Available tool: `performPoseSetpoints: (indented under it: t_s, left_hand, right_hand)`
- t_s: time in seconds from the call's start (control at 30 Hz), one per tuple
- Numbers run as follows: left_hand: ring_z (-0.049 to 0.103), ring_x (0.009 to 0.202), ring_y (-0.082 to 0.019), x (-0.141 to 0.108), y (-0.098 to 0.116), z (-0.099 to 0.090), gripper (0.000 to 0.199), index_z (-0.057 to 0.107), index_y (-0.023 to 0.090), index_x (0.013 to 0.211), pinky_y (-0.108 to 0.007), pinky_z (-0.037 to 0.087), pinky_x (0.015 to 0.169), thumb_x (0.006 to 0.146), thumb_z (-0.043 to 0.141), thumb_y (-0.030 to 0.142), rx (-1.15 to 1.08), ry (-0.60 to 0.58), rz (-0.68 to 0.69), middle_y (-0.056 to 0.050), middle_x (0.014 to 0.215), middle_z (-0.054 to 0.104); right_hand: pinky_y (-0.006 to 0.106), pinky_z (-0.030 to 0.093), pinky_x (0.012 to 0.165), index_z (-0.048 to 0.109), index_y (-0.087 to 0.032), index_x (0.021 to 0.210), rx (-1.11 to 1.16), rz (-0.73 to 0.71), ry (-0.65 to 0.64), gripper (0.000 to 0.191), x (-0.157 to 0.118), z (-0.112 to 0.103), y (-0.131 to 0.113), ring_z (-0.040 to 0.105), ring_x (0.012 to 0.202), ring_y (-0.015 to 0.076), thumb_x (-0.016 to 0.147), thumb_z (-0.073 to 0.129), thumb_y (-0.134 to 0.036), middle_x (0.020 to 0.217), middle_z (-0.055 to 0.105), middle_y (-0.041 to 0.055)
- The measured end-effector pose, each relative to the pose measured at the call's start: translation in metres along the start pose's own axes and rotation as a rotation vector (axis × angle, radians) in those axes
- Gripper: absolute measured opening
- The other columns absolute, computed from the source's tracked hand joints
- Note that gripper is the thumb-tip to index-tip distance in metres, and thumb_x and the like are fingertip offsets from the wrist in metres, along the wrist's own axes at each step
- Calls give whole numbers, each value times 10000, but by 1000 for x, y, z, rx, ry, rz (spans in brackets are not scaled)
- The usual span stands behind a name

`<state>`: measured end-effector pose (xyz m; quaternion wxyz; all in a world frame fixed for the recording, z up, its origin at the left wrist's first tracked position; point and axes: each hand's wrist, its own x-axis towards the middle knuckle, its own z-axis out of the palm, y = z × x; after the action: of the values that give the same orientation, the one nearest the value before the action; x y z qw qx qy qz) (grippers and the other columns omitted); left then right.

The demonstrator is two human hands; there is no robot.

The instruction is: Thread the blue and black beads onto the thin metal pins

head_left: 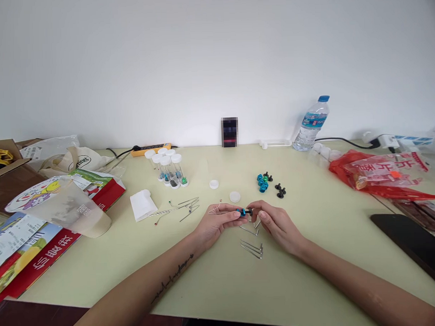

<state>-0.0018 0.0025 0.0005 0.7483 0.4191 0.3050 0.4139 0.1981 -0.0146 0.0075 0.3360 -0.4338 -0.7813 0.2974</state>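
Pale tabletop (222, 286), front edge (208, 318) along frame bottom. Left hand (216, 223) pinches blue-and-black fastener (243, 212), frame centre; right hand (279, 223) at its black end, contact unclear. Bent metal keys (252, 251) just below, working room between keys and edge.
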Motion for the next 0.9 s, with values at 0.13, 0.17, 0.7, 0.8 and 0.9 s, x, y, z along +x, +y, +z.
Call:
performPoseSetpoints:
  t_s: [0.13,0.17,0.7,0.8,0.9]
  left_hand:
    - [661,850,-229,0,0,0,300,669,72,894,-364,477,868,656,741,240,-7,-7,-5,-138,905,692]
    - [662,846,-225,0,0,0,299,669,73,892,-364,475,871,656,741,242,-7,-7,-4,-139,906,692]
    - [662,851,-237,-1,1,1,334,674,94,881,-371,479,853,623,759,287,30,-15,-17,-128,899,697]
    - [665,832,-227,-1,2,1,339,669,94,892,-364,484,841,628,755,289,40,-15,-11,-131,919,693]
    - [664,832,-227,-1,2,0,340,672,93,886,-364,483,841,624,757,293,48,-15,-15,-136,937,689]
  right_hand:
    - [243,412,592,553,-194,870,-23,-8,-26,424,0,0,0,549,628,136,960,223,-444,743,604,20]
    - [250,414,607,552,-190,813,-35,-6,-29,447,0,0,0,553,644,142,962,214,-440,727,602,22]
    - [239,356,515,517,-217,907,-108,31,-13,260,2,2,-4,457,539,123,928,369,-430,648,551,-21]
    - [235,322,487,493,-227,944,-111,31,0,215,2,4,-2,402,497,115,923,386,-412,612,506,-37]
    - [238,331,492,491,-226,949,-104,22,7,197,1,5,-1,410,506,116,922,392,-395,624,516,-30]
